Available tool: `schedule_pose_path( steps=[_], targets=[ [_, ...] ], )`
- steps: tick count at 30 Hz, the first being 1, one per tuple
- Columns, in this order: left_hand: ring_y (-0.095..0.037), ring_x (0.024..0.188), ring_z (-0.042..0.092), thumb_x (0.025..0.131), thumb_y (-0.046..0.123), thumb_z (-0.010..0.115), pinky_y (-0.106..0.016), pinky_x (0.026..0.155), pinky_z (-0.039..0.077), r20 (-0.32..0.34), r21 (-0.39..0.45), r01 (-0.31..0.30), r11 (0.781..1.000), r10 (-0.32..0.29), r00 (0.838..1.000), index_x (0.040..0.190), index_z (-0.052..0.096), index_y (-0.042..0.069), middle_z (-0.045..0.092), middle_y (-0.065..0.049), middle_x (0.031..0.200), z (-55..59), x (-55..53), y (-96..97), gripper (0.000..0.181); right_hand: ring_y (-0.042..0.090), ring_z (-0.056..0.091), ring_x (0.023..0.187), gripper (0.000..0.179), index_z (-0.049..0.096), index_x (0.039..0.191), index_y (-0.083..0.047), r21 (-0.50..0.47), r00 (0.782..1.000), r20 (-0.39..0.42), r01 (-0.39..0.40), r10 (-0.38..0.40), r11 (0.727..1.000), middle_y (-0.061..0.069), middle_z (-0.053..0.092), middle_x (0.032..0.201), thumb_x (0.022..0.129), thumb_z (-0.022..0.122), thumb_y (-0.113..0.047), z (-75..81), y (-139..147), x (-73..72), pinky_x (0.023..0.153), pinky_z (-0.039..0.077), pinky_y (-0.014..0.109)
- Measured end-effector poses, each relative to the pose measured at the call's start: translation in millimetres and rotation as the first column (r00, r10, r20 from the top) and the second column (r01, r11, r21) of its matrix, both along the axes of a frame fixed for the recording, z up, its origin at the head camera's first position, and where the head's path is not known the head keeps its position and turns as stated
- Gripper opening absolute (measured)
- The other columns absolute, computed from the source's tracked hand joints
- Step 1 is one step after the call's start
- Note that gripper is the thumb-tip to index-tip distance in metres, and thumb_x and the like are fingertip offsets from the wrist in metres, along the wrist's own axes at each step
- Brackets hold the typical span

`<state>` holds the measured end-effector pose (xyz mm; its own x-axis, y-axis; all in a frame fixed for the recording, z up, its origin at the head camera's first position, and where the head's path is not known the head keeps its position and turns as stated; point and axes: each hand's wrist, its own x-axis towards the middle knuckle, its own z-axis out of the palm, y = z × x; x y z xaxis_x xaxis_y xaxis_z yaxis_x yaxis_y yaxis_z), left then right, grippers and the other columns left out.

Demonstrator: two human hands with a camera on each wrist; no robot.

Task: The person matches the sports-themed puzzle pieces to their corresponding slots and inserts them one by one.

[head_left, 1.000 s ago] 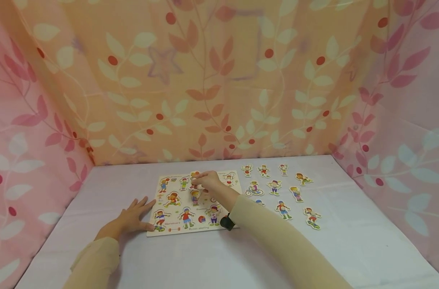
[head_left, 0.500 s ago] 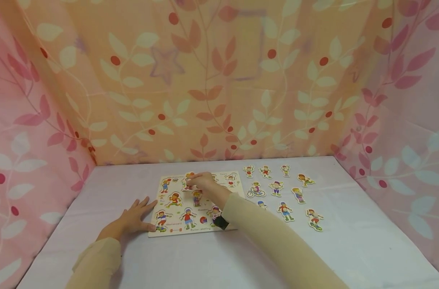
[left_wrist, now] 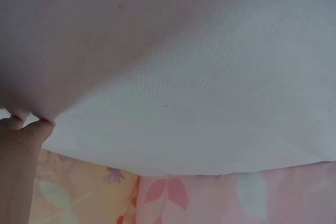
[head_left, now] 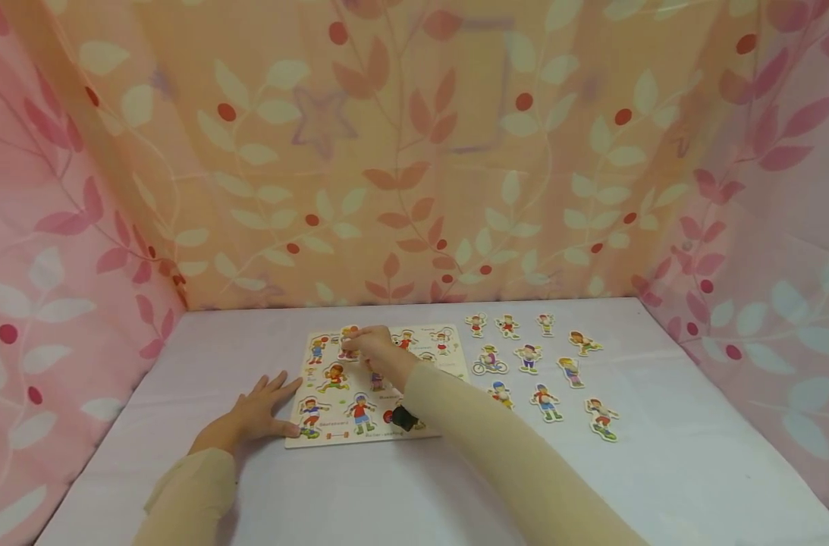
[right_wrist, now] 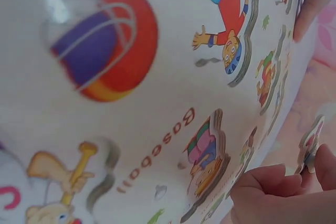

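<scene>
A flat puzzle board (head_left: 318, 442) with printed sporting figures and figure-shaped recesses lies on the table. My right hand (head_left: 373, 347) pinches a small figure-shaped puzzle piece (head_left: 349, 334) by thumb and fingers over the board's upper left part. The right wrist view shows this puzzle piece (right_wrist: 313, 142) tilted up on edge, clear of the board face; its printed figure is hard to make out. At the board's left edge my left hand (head_left: 255, 413) rests with spread, straight fingers, the thumb touching the lower corner.
Several loose puzzle pieces lie in rough rows right of the board, among them a cyclist (head_left: 489, 361), a roller skater (head_left: 546, 403) and a skateboarder (head_left: 601, 419). White cloth (head_left: 660, 455) covers the table. Patterned fabric walls (head_left: 414, 189) enclose the back and sides.
My right hand has carried the puzzle piece leftward across the upper part of the board. The left hand keeps its place at the board's edge. The head view has shifted slightly.
</scene>
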<state>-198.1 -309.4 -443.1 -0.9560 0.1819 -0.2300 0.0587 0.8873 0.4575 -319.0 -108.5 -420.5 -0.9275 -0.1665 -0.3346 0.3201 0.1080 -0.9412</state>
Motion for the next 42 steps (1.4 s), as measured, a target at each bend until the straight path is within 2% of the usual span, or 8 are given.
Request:
schedule_pose_path(
  steps=[5,9,14,21,26,29,37,42],
  targets=[
    [-0.060,0.137,0.002,0.072,0.048,0.080,-0.079,0.099,0.003,-0.006,0.015,-0.003,1.000,0.003,1.000,0.148,0.034,0.001,0.015,-0.034,0.153,-0.9,-0.8,-0.7,0.101,0.014,0.059,0.073,0.014,0.069,0.095,0.003,-0.057,1.000,-0.001,-0.008,0.008,0.998,0.010,0.069,0.105,0.083,0.071,0.007,-2.9,-9,-1.0,0.065,0.052,0.026],
    [-0.059,0.137,0.002,0.071,0.048,0.080,-0.078,0.100,0.003,-0.005,0.017,-0.009,1.000,0.009,1.000,0.149,0.034,0.002,0.015,-0.034,0.153,-1.4,-0.4,0.2,0.101,0.019,0.059,0.089,0.013,0.067,0.094,0.004,-0.050,1.000,-0.005,-0.003,0.003,0.999,0.010,0.064,0.102,0.082,0.070,0.009,-2.8,-14,-0.2,0.077,0.054,0.033],
    [-0.058,0.138,0.003,0.071,0.048,0.080,-0.078,0.100,0.003,-0.008,0.016,-0.016,1.000,0.016,1.000,0.148,0.035,0.002,0.015,-0.033,0.154,-0.8,0.4,2.2,0.100,0.014,0.049,0.070,0.009,0.066,0.088,0.000,0.030,1.000,-0.008,0.004,-0.004,1.000,0.007,0.062,0.089,0.083,0.072,0.005,-2.2,-22,-3.0,0.063,0.046,0.028],
    [-0.058,0.138,0.002,0.070,0.048,0.080,-0.077,0.101,0.003,0.002,0.015,-0.025,1.000,0.025,1.000,0.148,0.035,0.003,0.015,-0.032,0.154,-0.6,0.0,4.4,0.101,0.014,0.054,0.071,0.016,0.064,0.099,0.004,-0.052,0.998,0.063,-0.013,0.016,0.999,0.009,0.061,0.089,0.084,0.068,0.009,-4.0,-32,-5.2,0.062,0.048,0.021],
    [-0.058,0.138,0.003,0.070,0.047,0.081,-0.077,0.101,0.003,-0.002,0.014,-0.031,0.999,0.031,1.000,0.148,0.035,0.003,0.016,-0.032,0.154,-2.3,1.1,3.9,0.101,0.007,0.039,0.047,0.017,0.063,0.101,0.004,-0.077,0.995,0.085,-0.046,0.052,0.996,0.009,0.063,0.083,0.085,0.066,0.009,-7.5,-41,-6.6,0.048,0.036,0.018],
    [-0.057,0.138,0.003,0.070,0.046,0.081,-0.077,0.101,0.003,-0.010,0.020,-0.033,0.999,0.033,0.999,0.148,0.036,0.003,0.017,-0.032,0.154,-3.4,2.1,4.0,0.100,0.006,0.030,0.041,0.017,0.065,0.101,0.003,-0.011,0.994,0.097,-0.046,0.046,0.999,0.008,0.061,0.076,0.085,0.069,0.006,-11.1,-49,-11.3,0.043,0.031,0.019],
    [-0.056,0.139,0.004,0.068,0.046,0.082,-0.077,0.102,0.004,-0.002,0.007,-0.047,0.999,0.047,0.999,0.148,0.036,0.004,0.017,-0.031,0.154,-0.3,2.5,6.2,0.101,0.011,0.038,0.040,0.042,0.061,0.114,0.006,0.214,0.996,0.095,-0.018,-0.003,0.977,0.009,0.058,0.080,0.077,0.079,-0.001,-22.7,-71,-26.0,0.038,0.034,0.022],
    [-0.058,0.138,0.005,0.069,0.045,0.082,-0.078,0.101,0.006,-0.007,0.001,-0.038,0.999,0.038,0.999,0.148,0.037,0.003,0.018,-0.032,0.153,4.1,1.9,7.2,0.100,0.011,0.035,0.038,0.054,0.054,0.124,0.007,0.236,0.993,0.114,-0.018,-0.009,0.972,0.005,0.050,0.068,0.077,0.080,-0.002,-21.0,-75,-26.4,0.038,0.032,0.023]
  ],
)
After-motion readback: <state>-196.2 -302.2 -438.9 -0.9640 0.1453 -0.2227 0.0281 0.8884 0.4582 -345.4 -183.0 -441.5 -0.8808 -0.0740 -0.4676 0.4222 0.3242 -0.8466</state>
